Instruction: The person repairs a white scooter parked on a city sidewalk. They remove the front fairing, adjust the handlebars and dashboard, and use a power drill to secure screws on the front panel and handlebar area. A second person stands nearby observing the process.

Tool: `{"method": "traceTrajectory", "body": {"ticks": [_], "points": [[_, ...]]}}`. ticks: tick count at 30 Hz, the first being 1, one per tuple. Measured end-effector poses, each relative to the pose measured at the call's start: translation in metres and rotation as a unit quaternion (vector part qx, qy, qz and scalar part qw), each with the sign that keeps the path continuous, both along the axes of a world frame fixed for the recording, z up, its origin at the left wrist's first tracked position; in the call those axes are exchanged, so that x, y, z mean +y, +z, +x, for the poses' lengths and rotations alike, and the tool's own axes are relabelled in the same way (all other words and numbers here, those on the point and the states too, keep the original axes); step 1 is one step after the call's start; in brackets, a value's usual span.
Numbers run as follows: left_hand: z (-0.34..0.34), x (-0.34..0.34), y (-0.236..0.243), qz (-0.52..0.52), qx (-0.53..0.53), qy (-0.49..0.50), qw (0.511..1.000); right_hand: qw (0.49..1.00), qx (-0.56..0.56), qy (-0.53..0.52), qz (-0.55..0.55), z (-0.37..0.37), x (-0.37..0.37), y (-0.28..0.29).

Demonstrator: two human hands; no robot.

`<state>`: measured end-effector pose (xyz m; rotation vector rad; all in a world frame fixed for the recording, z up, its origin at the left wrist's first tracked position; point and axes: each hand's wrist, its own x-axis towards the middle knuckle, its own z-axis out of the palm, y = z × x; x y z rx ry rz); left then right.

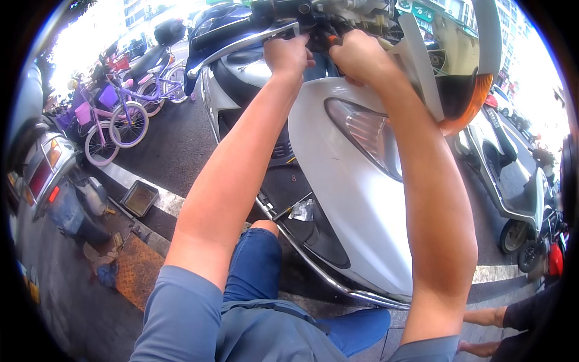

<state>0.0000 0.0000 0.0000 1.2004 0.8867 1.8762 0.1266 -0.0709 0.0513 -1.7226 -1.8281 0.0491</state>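
In front of me stands a silver-white scooter (344,151) with a clear lamp lens (365,130) in its front panel. My left hand (288,55) reaches up beneath the handlebar (232,30), its fingers curled and closed. Close to it, my right hand (360,57) is closed by a small orange piece (333,40) among dark parts and wiring. What either hand grips is hidden. Right of my right hand, a detached-looking white cover (421,63) with an orange lens (476,102) stands away from the body. A thin rod-like tool (289,207) and a crumpled silvery packet (303,210) lie on the footboard.
Purple and pink bicycles (123,114) stand at the far left. Nearer are another scooter's tail (45,169), a dark tray (140,199) and a rusty metal plate (142,265). A white scooter (512,175) is parked at right; another person's limbs (485,316) show lower right.
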Motion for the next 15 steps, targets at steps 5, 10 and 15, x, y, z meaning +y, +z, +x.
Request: {"method": "traceTrajectory", "body": {"ticks": [5,10,15], "points": [[0.0047,-0.0027,-0.0016,-0.005,-0.022,0.008,1.000,1.000,-0.007,0.004,0.012,0.0031,0.0026,-0.0031],[0.0025,0.0029,-0.0011,0.002,-0.032,0.005,0.999,1.000,-0.021,0.013,0.006,0.0023,-0.0018,0.0001],[0.0039,0.0017,0.0020,0.014,-0.018,0.001,1.000,0.998,-0.052,-0.010,0.044,0.0031,0.0049,-0.0052]]}}
